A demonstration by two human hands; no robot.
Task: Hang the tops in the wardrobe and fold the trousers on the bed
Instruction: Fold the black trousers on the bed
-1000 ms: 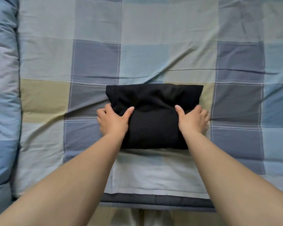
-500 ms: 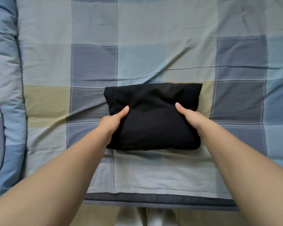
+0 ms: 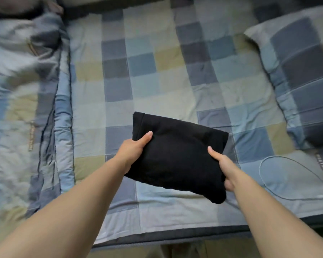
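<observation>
So the bed (image 3: pixel 157 75) fills pretty much my whole view, covered in that blue, grey and olive patchwork sheet. A rumpled duvet (image 3: pixel 24 101) in the same checks is bunched along the left side, and a matching pillow (image 3: pixel 302 75) sits on the right. There's a thin white cable (image 3: pixel 287 175) looping on the sheet near the pillow.

The folded black trousers (image 3: pixel 177 155) are a compact bundle in both my hands, tilted with the left end higher, over the near middle of the bed. Can't tell whether they're clear of the sheet or just touching it.

My left hand (image 3: pixel 132 151) grips the left edge, thumb on top and fingers tucked underneath. My right hand (image 3: pixel 225 168) does the same on the right edge, thumb pressed on top, fingers curled round under the fabric.

Half a second ago the bundle lay flat and square on the sheet with my hands only just closing on its sides. Now it's tilted, and my view has pulled back enough to show the pillow and cable.
</observation>
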